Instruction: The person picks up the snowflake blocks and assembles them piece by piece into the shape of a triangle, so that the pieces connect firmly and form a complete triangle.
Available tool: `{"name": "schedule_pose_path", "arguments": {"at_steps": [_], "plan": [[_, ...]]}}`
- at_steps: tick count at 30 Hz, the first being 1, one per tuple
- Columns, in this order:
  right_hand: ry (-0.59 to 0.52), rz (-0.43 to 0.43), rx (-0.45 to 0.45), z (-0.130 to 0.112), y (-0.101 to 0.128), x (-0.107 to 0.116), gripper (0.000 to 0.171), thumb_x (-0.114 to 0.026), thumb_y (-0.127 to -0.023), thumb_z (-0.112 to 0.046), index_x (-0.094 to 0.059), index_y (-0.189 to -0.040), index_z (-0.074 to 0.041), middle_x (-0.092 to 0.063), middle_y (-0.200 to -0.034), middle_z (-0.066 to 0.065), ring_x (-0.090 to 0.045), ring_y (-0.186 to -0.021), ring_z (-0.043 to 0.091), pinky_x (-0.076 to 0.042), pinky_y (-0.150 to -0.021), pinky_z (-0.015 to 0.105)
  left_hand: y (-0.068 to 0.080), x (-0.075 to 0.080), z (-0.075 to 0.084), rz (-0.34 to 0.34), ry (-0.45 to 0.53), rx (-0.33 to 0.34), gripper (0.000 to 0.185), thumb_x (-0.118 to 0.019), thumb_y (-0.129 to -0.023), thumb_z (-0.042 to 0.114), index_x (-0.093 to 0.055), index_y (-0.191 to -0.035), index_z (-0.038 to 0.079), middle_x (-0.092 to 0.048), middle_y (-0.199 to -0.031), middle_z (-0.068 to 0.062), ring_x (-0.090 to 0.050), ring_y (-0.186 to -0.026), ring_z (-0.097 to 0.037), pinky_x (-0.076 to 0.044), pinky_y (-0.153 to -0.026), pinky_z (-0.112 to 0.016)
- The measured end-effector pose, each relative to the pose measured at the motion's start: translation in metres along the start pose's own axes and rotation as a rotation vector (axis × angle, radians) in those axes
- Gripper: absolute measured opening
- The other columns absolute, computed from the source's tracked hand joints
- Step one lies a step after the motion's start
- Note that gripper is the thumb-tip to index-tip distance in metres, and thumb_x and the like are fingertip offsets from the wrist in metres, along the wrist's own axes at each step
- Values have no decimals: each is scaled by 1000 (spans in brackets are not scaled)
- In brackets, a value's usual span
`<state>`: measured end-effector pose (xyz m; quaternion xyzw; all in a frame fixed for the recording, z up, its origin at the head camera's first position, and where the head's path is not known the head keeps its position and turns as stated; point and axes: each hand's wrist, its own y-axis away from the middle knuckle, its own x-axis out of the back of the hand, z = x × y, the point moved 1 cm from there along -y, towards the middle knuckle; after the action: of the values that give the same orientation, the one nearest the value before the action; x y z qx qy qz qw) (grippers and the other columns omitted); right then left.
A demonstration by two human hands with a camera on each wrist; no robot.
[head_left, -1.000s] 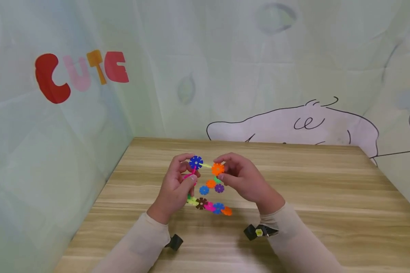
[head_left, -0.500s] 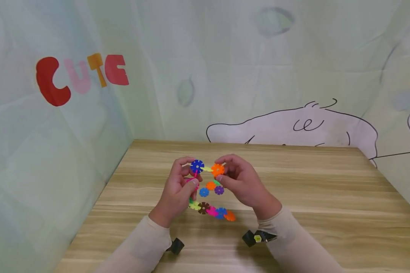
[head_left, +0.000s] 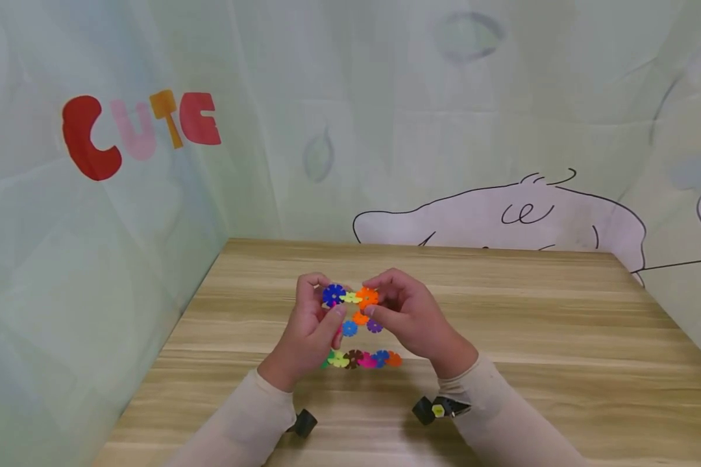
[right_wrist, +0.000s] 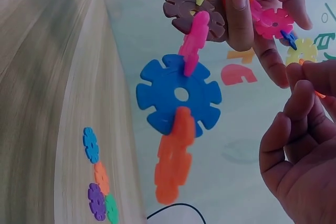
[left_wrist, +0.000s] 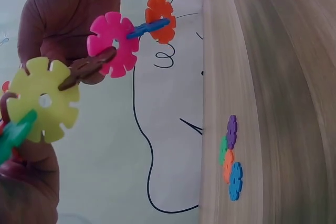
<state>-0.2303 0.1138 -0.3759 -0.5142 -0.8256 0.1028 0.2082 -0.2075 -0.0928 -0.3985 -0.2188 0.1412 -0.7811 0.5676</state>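
Head view: a chain of notched discs (head_left: 334, 297) is held above the wood-grain table (head_left: 531, 311), its upper run lying left to right between the hands. The right hand (head_left: 417, 318) pinches the orange disc (head_left: 367, 298) at that end, while the left hand (head_left: 306, 324) grips the chain just beside the dark blue disc; a yellow disc bridges the two. Left wrist view: a trailing strand extends away from the left hand, its flat, petal-edged pieces, including a brown disc (left_wrist: 86, 69), slotted together at crossing angles; four loose discs (left_wrist: 228, 166) lie on the table, well apart. Right wrist view: smooth, plastic-looking pieces with central holes, the left thumb pressing an orange one; the right fingertips partly hide the pinched end.
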Motion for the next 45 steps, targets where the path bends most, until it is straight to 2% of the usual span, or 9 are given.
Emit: {"name": "schedule_pose_path", "arguments": {"at_steps": [3, 9, 14, 19, 24, 27, 34, 41, 45], "plan": [[-18, -15, 17, 2, 0, 0, 26, -67, -97, 6, -62, -122, 1, -72, -92, 21, -68, -74, 16, -62, -69, 32, 0, 0, 0, -26, 4, -25, 32, -46, -109, 2, -24, -133, 3, -56, -124, -18, -48, -52, -18, -51, -49, -25], [-49, -41, 57, 5, 0, 0, 23, -65, -97, 10, -60, -119, 5, -70, -92, 25, -68, -73, 13, -62, -70, 28, 0, -3, -1, -87, -7, -28, 25, -47, -110, 3, -38, -133, 2, -48, -80, -10, -47, -54, -20, -49, -51, -25], [-11, -23, 53, 8, 0, -1, 23, -65, -98, 9, -61, -120, 4, -71, -91, 22, -67, -72, 15, -62, -68, 33, -1, -7, -2, -60, -11, 8, 22, -48, -110, 6, -43, -131, 4, -48, -76, -8, -49, -55, -20, -51, -53, -26], [80, -16, -16, 10, -2, 2, 33, -67, -100, 0, -61, -131, -6, -72, -89, 11, -68, -73, 25, -62, -69, 34, -2, -6, -2, 5, -30, 66, 21, -52, -110, 10, -48, -131, 8, -52, -80, -9, -53, -58, -20, -54, -57, -27], [132, -3, -74, 20, -6, 16, 35, -64, -104, -9, -60, -139, -9, -73, -98, 17, -67, -81, 36, -61, -75, 36, -2, -2, -5, 66, -22, 100, 19, -53, -110, 10, -51, -129, 8, -51, -78, -11, -53, -56, -21, -54, -55, -27], [204, -3, -180, 32, -9, 24, 29, -61, -106, -14, -65, -135, -8, -72, -101, 18, -66, -83, 36, -60, -74, 40, -2, 0, -5, 90, 7, 102, 18, -53, -109, 9, -51, -127, 7, -50, -76, -12, -53, -54, -22, -53, -53, -27], [568, -267, -510, 62, -7, 26, 33, -63, -104, -24, -71, -136, -19, -70, -111, 3, -60, -87, 20, -53, -74, 36, -2, 2, -3, 103, 64, 80, 17, -51, -109, 6, -52, -126, 3, -49, -76, -12, -52, -53, -20, -52, -51, -25], [708, -399, -519, 67, -1, 25, 41, -66, -101, -26, -68, -141, -21, -70, -134, 5, -63, -107, 25, -53, -102, 53, -3, 1, -4, 97, 89, 49, 17, -51, -109, 4, -51, -125, 1, -49, -76, -10, -52, -53, -18, -52, -51, -25], [706, -351, -523, 69, -3, 24, 28, -73, -96, -18, -76, -124, -19, -74, -114, 0, -63, -96, 22, -56, -91, 47, -2, 2, -3, 95, 92, 51, 17, -51, -109, 4, -51, -125, 1, -49, -75, -11, -52, -53, -18, -52, -51, -24]]}}
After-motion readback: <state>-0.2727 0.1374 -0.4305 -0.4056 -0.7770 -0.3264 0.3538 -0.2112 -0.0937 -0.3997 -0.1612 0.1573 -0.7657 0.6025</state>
